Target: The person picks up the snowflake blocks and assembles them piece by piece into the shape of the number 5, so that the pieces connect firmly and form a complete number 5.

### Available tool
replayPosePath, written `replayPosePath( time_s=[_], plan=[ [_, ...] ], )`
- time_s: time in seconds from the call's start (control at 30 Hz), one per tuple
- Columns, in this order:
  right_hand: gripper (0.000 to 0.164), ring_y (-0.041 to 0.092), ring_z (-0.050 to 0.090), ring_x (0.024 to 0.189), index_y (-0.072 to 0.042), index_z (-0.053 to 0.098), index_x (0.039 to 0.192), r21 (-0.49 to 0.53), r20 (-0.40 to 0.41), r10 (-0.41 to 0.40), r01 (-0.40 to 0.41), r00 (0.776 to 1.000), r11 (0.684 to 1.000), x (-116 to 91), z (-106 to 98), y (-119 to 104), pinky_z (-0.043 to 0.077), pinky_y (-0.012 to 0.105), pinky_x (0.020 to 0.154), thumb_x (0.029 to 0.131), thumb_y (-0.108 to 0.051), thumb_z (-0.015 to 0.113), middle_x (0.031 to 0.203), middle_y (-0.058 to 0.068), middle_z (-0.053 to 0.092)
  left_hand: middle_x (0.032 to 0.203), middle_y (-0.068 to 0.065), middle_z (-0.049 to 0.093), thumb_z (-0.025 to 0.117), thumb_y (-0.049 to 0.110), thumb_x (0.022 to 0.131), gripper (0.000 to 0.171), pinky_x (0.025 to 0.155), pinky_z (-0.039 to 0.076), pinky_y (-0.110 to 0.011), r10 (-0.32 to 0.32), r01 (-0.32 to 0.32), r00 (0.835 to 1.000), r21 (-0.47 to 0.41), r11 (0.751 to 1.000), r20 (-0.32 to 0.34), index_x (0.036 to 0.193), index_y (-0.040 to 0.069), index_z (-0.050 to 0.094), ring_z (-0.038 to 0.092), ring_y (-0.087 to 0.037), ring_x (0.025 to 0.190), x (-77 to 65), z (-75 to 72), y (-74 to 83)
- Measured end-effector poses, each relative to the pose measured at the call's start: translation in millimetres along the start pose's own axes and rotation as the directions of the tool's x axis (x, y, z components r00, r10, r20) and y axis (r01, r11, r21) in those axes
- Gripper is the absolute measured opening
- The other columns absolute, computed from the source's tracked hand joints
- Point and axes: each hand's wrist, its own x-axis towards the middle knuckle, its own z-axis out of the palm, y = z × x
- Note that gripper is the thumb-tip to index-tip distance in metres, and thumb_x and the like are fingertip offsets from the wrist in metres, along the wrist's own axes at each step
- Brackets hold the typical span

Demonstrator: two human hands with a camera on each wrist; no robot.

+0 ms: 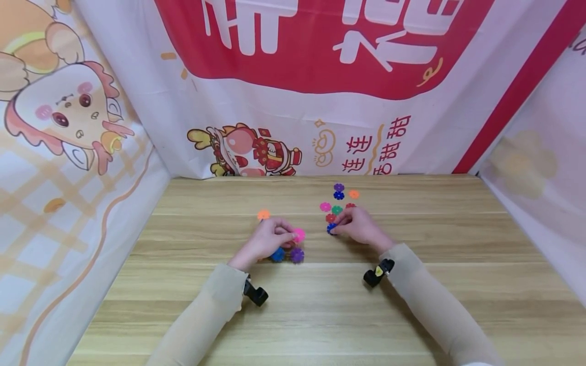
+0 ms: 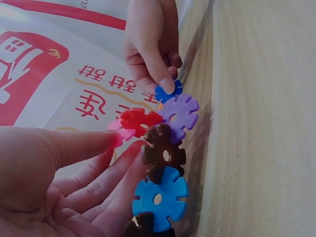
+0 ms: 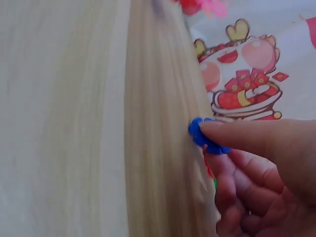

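Note:
My left hand point(image 1: 267, 238) pinches a pink notched flower disc point(image 1: 299, 235) between thumb and fingers. In the left wrist view this disc sits at a joined chain of such discs: red point(image 2: 132, 118), purple point(image 2: 186, 109), brown point(image 2: 151, 154), light blue point(image 2: 173, 190), and another brown one at the lower edge. An orange disc point(image 1: 263, 215) shows just beyond the left hand. Thumb and finger of my right hand point(image 1: 361, 227) pinch a dark blue flower disc point(image 3: 196, 134), its face partly covered by the thumb. It is to the right of the chain in the head view.
Several loose discs lie past the right hand, among them purple point(image 1: 339, 187), orange point(image 1: 354, 194), pink point(image 1: 325, 207), green point(image 1: 337, 210) and red point(image 1: 330, 218). Printed cloth point(image 1: 274, 112) hangs along the back and sides of the wooden table point(image 1: 311, 315).

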Motion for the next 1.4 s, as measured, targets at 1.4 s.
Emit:
replayPosePath(
  time_s=[1.4],
  plan=[
    [0.011, 0.023, 0.070, 0.095, -0.008, 0.078, 0.104, 0.279, 0.104, -0.303, 0.264, 0.947, 0.923, 0, 27, -22, 0.056, 0.038, 0.088, 0.094, -0.006, 0.073, 0.101, 0.003, 0.075, 0.088, -0.009, 0.074, 0.066, 0.006, 0.100, 0.014, 0.074, 0.060, -0.031, -0.026, 0.027, 1.000, -0.086, 0.996, 0.016, 0.108, -0.004, 0.071, 0.072, -0.020, 0.080, 6.0, 3.1, -3.9]
  ],
)
